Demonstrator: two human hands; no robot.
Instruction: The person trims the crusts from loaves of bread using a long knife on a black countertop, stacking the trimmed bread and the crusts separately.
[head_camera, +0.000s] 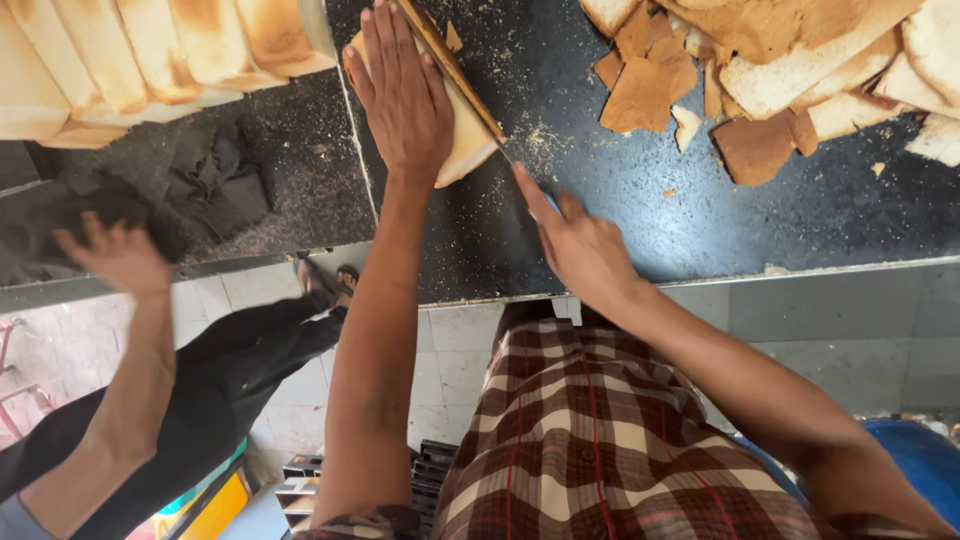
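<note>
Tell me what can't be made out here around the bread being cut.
- Knife: handle hidden in the right hand, head view.
- Bread stack: mostly covered by the left hand.
- Loaves: cut off by the top edge.
- Co-worker's hand: motion-blurred.

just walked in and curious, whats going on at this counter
A person in a checked garment stands at a dark counter. Their left hand presses flat on a stack of bread, while the right hand holds a knife against the stack's brown crust edge. Cut crusts lie in a heap further right, with crumbs scattered about. Bread loaves sit at the far left. Another person's hand reaches toward a dark cloth there.
</note>
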